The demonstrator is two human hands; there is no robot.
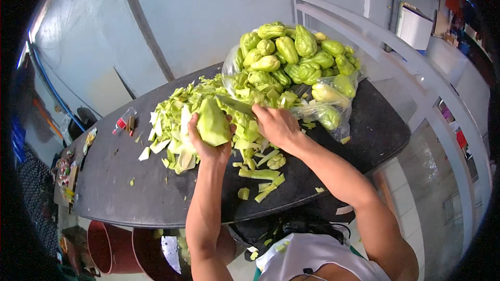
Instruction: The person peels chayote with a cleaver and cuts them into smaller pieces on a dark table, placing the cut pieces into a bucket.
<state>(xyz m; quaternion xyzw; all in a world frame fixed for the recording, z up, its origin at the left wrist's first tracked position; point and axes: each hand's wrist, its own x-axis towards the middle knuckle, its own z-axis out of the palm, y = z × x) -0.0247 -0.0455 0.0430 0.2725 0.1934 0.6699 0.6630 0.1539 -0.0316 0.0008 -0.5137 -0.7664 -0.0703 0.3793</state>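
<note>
My left hand [213, 148] is closed around a pale green chayote [213, 122], held upright over the table; its surface looks cut flat in facets. In my right hand [278, 125] is a knife [235, 105], its blade pointing left toward the top of the chayote. The fingers wrap the handle and hide most of it. Beneath and behind both hands spreads a heap of green peelings [174, 106]. Nearer to me, a few thicker cut strips [260, 174] lie on the dark table [130, 177].
Whole chayotes [286, 49] are piled in a clear plastic bag at the back right, with more in a plastic bag [330, 109] beside it. A white metal railing [416, 78] curves along the right. Reddish-brown bins [107, 247] stand below the table's front edge.
</note>
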